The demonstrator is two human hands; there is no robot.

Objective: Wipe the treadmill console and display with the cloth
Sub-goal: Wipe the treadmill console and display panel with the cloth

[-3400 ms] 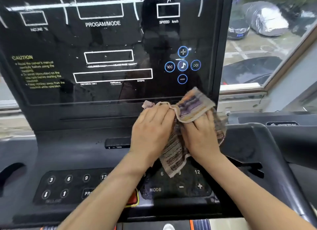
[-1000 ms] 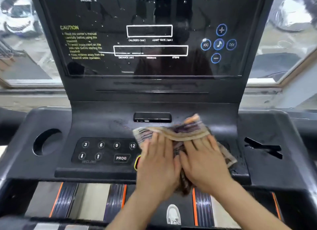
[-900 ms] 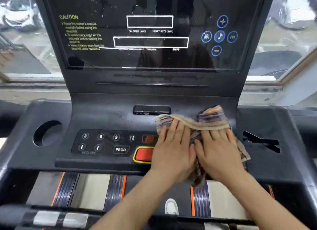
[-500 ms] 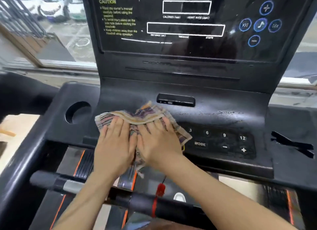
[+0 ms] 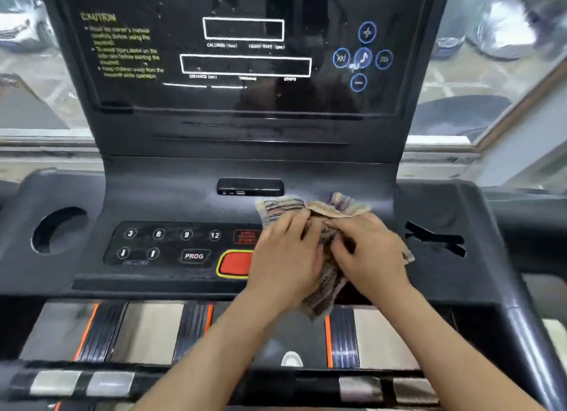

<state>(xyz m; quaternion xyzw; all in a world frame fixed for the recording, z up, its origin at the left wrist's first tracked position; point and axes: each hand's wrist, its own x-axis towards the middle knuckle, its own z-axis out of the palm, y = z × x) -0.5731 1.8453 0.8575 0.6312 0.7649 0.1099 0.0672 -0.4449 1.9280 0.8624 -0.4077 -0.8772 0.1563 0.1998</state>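
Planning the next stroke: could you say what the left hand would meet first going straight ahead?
The cloth bunched ahead; past that, probably the console's rising back wall, right of the port recess.

Cloth: rumpled woven cloth (image 5: 337, 206), beige, brown and dull purple stripes
Stop button: rectangular plastic button (image 5: 234, 263), red, yellow rim
Keypad: flat keypad panel (image 5: 159, 245) left of that button, black, white ringed numerals
Display: glossy display panel (image 5: 245, 63) above it, black, white boxes, yellow text, blue ringed icons
Deck: ribbed deck cover (image 5: 150, 331) below it, grey panels, black bands edged orange
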